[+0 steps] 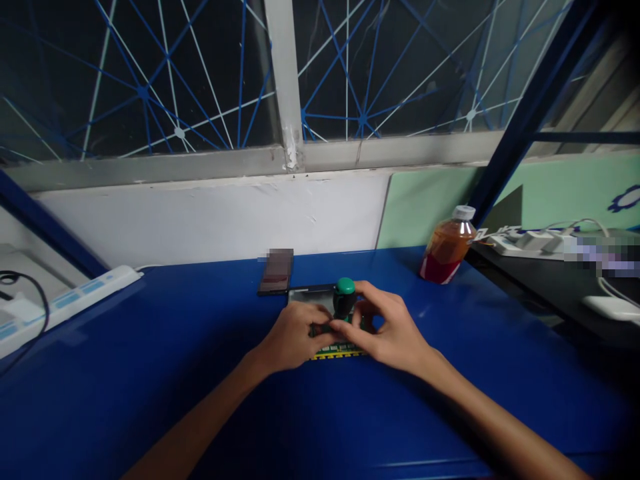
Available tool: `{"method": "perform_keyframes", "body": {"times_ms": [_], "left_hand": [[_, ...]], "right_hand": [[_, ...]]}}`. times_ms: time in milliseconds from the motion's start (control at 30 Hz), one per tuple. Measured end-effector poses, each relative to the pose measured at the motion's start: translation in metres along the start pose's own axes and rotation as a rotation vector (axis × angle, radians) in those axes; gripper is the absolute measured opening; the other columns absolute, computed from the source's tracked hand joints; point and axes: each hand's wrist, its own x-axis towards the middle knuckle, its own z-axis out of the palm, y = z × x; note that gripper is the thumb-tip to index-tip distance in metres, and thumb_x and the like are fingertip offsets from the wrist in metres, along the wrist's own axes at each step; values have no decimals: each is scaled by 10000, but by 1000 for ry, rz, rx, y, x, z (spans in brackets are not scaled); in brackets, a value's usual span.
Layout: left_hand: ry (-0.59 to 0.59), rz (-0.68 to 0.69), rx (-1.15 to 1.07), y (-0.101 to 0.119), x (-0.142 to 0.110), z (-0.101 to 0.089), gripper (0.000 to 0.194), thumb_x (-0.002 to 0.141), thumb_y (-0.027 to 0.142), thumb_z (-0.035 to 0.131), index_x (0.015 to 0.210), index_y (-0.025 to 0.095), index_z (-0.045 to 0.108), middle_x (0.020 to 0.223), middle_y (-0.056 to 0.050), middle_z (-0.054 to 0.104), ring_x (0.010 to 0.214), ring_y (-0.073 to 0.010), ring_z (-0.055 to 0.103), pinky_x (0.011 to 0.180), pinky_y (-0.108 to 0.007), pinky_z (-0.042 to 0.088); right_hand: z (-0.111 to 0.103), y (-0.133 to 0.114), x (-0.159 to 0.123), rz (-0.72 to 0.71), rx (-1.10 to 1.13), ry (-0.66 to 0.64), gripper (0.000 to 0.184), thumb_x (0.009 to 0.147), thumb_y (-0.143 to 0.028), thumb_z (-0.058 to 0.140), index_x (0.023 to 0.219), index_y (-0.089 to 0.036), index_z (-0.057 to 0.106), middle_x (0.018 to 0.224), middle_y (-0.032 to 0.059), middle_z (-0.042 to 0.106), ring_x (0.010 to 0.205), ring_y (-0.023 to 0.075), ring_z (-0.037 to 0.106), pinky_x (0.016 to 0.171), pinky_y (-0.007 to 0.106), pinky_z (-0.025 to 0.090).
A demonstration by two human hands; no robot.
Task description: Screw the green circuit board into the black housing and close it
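Blue tabletop (310, 427) spreads wide between both hands (293, 337) (395, 327) and its near edge.

From my station I see the circuit board (345, 347) on the table (320, 420), between the left hand (293, 337) and the right hand (395, 327) — the handled tool (344, 297) upright above it. Beyond the left hand lies the phone (277, 272); well to that hand's left, the power strip (85, 297). Beyond the right hand, off to its right — the bottle (447, 248).
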Motion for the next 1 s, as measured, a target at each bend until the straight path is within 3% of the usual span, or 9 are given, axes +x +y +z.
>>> {"method": "perform_keyframes", "body": {"times_ms": [200, 400, 533, 700, 833, 1000], "left_hand": [[-34, 11, -26, 3, 0, -1, 255, 813, 159, 579, 560, 134, 562, 527, 41, 482, 494, -76, 430, 483, -194, 284], [-5, 9, -4, 3, -1, -1, 209, 803, 183, 605, 601, 135, 586, 560, 40, 507, 498, -74, 413, 495, -198, 287], [39, 2, 23, 2, 0, -1, 219, 771, 181, 635, 564, 135, 580, 550, 42, 489, 515, -81, 426, 506, -205, 290], [-8, 23, -58, 5, 0, -3, 193, 782, 113, 570, 594, 138, 609, 580, 36, 533, 506, -74, 439, 493, -195, 299], [-25, -1, -55, 6, -1, -3, 175, 819, 176, 580, 663, 144, 653, 616, 22, 571, 520, -82, 464, 482, -189, 310], [0, -10, -25, 5, 0, -1, 100, 785, 182, 633, 699, 155, 675, 669, 11, 608, 559, -97, 493, 484, -192, 316]], "right_hand": [[0, -4, 2, -41, -21, -11, 338, 797, -257, 638, 1104, -180, 520, 806, -1, 553, 517, 79, 537, 482, 248, 436], [1, -3, 1, -9, -18, -33, 289, 815, -245, 605, 1080, -172, 516, 658, -47, 501, 486, 87, 532, 463, 241, 423], [1, -1, 1, -9, -37, -11, 267, 789, -277, 646, 1006, -170, 534, 701, -30, 528, 492, 80, 515, 468, 244, 425], [2, -3, 1, -29, -25, -7, 198, 786, -266, 642, 925, -178, 533, 737, -19, 523, 506, 79, 514, 457, 243, 412], [3, -4, 0, -25, 4, -16, 142, 810, -246, 608, 899, -189, 513, 676, -42, 475, 495, 83, 516, 448, 237, 408], [3, -1, 0, -9, -25, -3, 200, 790, -276, 649, 925, -189, 529, 669, -39, 508, 488, 81, 507, 450, 235, 411]]}}
